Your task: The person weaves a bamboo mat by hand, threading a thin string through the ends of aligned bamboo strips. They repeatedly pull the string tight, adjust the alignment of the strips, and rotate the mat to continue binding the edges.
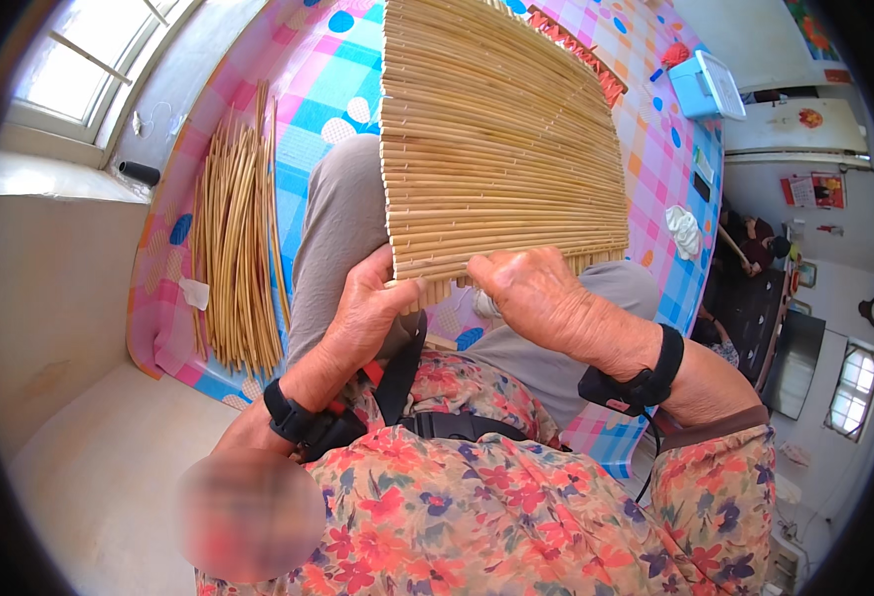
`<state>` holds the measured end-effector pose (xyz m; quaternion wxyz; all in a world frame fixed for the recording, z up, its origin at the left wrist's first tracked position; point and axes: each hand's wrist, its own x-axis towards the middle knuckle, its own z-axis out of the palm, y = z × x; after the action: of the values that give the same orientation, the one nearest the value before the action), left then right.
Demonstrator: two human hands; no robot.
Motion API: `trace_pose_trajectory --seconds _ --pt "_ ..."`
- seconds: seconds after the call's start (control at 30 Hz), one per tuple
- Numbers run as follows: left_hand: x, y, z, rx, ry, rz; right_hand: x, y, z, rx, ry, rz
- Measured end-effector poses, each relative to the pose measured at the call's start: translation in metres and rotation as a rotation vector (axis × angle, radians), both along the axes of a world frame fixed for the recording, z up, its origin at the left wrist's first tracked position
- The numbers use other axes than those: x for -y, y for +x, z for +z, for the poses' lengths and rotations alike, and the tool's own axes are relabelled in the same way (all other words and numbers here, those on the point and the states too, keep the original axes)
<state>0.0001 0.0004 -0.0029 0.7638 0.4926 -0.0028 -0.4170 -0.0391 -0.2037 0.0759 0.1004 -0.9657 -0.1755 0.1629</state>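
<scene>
A mat of tan reeds (501, 149), laid side by side and stitched with light thread, slopes up across my lap. My left hand (367, 303) is closed on its near left corner, thumb in front and fingers partly behind. Farther right, my right hand (538, 290) grips the same near edge, with its fingers curled and partly hidden. Along the mat's far right edge runs red cord or netting (586, 58). On the left lies a bundle of loose reeds (233, 233), apart from both hands.
A checked, colourful sheet (298, 70) covers the surface under me. A white scrap (194, 293) lies on the reeds. A black spool (140, 173) sits by the window. Rightward are a light-blue box (700, 87), red yarn (675, 55), a white cloth (683, 231) and another person (758, 243).
</scene>
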Motion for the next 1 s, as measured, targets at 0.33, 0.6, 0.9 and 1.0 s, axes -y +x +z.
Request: trace_pose_trajectory --seconds 0.33,0.6,0.9,1.0 --pt "0.002 -0.001 -0.004 0.006 -0.002 0.005 0.008 -0.001 -0.002 0.052 0.084 -0.009" --pt "0.006 -0.001 -0.001 0.049 0.017 -0.019 0.003 0.0 0.01 0.037 -0.08 0.042" --pt "0.002 -0.002 -0.008 0.089 0.021 -0.03 -0.006 0.0 0.018 -0.047 -0.144 -0.017" --pt "0.002 -0.002 -0.003 0.069 0.033 -0.024 0.014 0.006 0.009 0.03 0.003 -0.171"
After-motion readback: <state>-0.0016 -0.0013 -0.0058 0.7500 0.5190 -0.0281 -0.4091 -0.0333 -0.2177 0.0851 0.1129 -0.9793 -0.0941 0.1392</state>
